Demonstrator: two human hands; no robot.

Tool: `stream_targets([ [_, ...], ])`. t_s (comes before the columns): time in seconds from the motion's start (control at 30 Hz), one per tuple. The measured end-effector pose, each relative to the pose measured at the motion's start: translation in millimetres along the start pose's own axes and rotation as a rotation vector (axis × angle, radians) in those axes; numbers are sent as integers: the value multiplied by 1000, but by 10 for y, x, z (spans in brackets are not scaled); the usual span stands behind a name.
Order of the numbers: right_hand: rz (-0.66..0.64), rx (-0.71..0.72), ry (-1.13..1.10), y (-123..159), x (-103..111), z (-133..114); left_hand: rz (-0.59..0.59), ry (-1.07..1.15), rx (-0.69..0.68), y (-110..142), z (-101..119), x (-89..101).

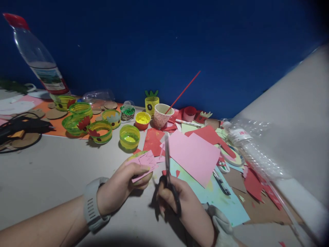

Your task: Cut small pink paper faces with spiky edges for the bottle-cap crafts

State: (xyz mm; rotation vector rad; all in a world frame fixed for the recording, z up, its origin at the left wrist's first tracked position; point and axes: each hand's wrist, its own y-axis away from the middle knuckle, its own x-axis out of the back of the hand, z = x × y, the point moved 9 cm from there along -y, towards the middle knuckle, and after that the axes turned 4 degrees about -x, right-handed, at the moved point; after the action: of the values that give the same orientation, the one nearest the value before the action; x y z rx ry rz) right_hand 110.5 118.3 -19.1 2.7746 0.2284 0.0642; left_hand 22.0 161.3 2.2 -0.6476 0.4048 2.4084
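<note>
My left hand (125, 181) pinches a small piece of pink paper (145, 163) with dark zigzag lines drawn on it. A yellow-green edge shows behind that paper, though I cannot make out what it belongs to. In my right hand (180, 195) is a pair of scissors (168, 161) with black handles, the blades pointing up and away from me. The blades look closed together and stand apart from the paper, just to its right. Larger pink sheets (191, 157) lie beyond the scissors, over red paper (154, 140) and a light blue sheet (226, 202).
Several green-yellow painted rings (130, 137) stand at the left, near a yellow paint cup (143, 120) and a speckled cup (161, 118) holding a red stick. A glue gun (23, 128) and a bottle (43, 65) are far left. A craft knife (221, 181) and bubble wrap (259, 154) lie right.
</note>
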Motion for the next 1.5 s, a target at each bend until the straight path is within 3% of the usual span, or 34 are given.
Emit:
stream_targets([
  [0.13, 213, 124, 56, 21, 196, -183, 144, -218, 5, 19, -42, 79],
  [0.3, 319, 210, 106, 41, 296, -256, -59, -481, -46, 39, -73, -137],
  [0.37, 326, 229, 125, 62, 307, -271, -82, -575, -76, 49, -65, -149],
  [0.57, 516, 236, 182, 133, 499, -328, -86, -729, -76, 49, -100, -102],
  [0.67, 461, 222, 124, 64, 477, -250, -68, -623, -64, 55, -119, -78],
  [0.77, 306, 176, 15, 22, 356, -123, -30, -470, -57, 71, -128, -31],
  [0.97, 36, 114, 138, 77, 100, -88, 82, -266, -59, 92, -97, 80],
  [1.1, 86, 127, 134, 36, 137, -111, 62, -237, -119, 84, -13, 33],
  [1.27, 217, 169, 134, 51, 228, -191, -62, -372, -74, 83, -94, -75],
  [1.5, 308, 207, 162, 109, 286, -233, -159, -414, -123, 88, -73, -189],
])
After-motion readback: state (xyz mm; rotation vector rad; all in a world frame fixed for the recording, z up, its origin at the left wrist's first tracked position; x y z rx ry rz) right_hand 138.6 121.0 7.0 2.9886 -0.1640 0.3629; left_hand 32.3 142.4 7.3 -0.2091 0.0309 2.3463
